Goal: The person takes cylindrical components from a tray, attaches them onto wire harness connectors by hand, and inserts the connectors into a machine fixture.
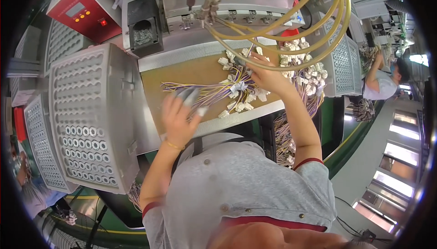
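Two hands at work over one wire bundle, which I take as my landmark. Entry as I read it from the head view:

Wire bundle: purple, yellow and white leads with small white connectors at their ends, lying on the brown table. Its long axis runs roughly left to right, rising slightly toward the right, where the leads fan out into loose connectors.

Left hand: just below the bundle's left end, blurred. Fingers reach up toward the leads and look loosely held together; I cannot tell whether they pinch anything. The bundle lies just above and to the right of these fingertips.

Right hand: at the bundle's right end, palm down, fingers spread lightly over the connectors there and touching them. I judge this hand the nearer of the two to the connector cluster.

Connector heap: a pile of white connectors right of the bundle, beyond the right hand.

Yellow hoses: looping above the bundle's right end, over the right hand.

Perforated grey trays: well left of the bundle.

Red control box: up and left of the bundle.

Another person: far right of the bundle, at a separate station.
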Demonstrator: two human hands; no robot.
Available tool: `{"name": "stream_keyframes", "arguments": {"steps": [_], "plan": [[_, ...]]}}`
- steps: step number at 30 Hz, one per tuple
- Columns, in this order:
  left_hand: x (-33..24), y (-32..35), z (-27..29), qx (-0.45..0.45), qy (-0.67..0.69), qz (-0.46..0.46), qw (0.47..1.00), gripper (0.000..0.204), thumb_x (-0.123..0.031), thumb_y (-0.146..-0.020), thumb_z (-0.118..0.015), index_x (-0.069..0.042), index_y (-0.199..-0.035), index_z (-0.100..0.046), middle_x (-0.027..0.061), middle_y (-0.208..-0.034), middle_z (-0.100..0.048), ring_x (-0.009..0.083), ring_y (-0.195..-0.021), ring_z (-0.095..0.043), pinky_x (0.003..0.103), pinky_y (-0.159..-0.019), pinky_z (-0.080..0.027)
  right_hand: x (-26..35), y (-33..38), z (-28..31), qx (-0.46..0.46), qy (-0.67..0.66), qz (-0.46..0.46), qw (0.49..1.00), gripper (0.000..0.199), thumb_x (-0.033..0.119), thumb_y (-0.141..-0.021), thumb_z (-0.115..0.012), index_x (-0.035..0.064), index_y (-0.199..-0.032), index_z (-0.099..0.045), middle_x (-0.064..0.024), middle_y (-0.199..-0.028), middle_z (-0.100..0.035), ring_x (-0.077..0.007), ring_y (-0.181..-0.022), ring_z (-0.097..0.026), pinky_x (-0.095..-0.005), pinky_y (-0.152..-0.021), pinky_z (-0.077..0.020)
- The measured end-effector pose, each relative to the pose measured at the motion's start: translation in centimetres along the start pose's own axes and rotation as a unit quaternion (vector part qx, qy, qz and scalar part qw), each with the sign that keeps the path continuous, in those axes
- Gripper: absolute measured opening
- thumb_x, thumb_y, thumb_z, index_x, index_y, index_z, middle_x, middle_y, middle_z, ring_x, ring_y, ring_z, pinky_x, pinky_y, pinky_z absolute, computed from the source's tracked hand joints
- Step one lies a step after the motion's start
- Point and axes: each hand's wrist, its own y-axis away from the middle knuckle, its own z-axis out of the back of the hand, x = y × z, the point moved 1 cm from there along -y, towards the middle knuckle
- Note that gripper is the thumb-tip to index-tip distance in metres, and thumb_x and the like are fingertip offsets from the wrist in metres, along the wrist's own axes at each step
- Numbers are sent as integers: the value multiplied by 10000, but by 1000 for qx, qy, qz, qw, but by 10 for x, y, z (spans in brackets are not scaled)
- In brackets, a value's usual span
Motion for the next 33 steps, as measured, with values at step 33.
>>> {"name": "stream_keyframes", "arguments": {"steps": [33], "plan": [[37,-51,-75,346,269,173,882,255,-112,-671,-632,-25,-909,-604,135,-794,-617,229,-736,-604,310,-692,-461,59,22,-47,-68,-124,4,990,207,-23,-626,-578,-39,-818,-502,-199,-948,-473,-336,-830,-519,-379,-698,-451]]}}
